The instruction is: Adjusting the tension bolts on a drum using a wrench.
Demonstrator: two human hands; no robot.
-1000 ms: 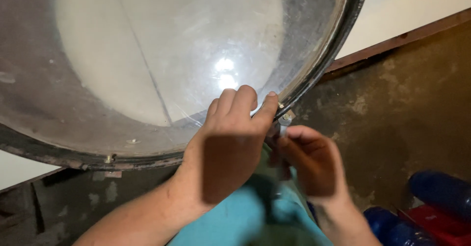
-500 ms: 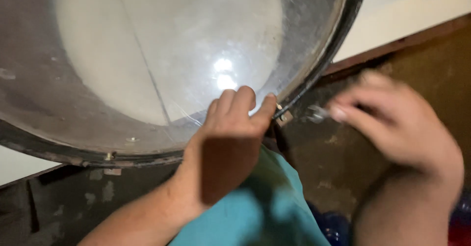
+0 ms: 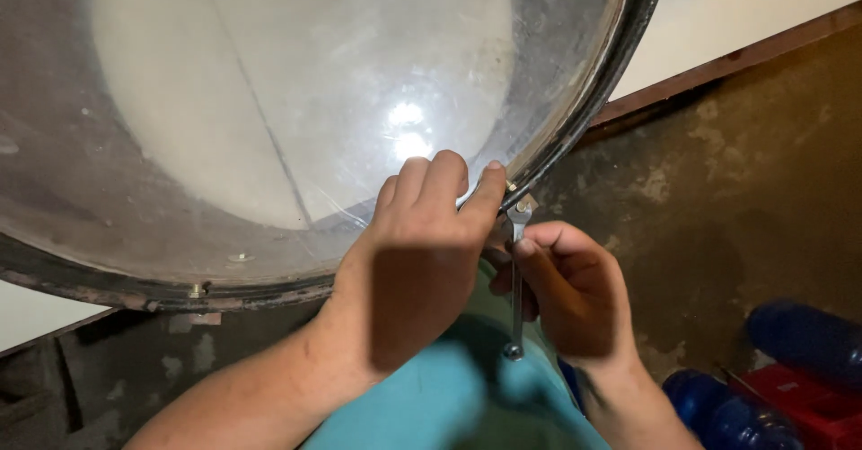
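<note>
At centre frame the left hand [image 3: 422, 252] clamps fingers over the round cover's rim [image 3: 575, 136], steadying it while the right hand [image 3: 570, 293] grips a wrench [image 3: 516, 275] on the edge bolt [image 3: 519, 204].

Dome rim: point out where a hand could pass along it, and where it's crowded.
Free: the black rim rising right of the spanner, and the lower-left stretch past the brass bolt. Crowded: the bolt point where left hand and right hand meet.
</note>
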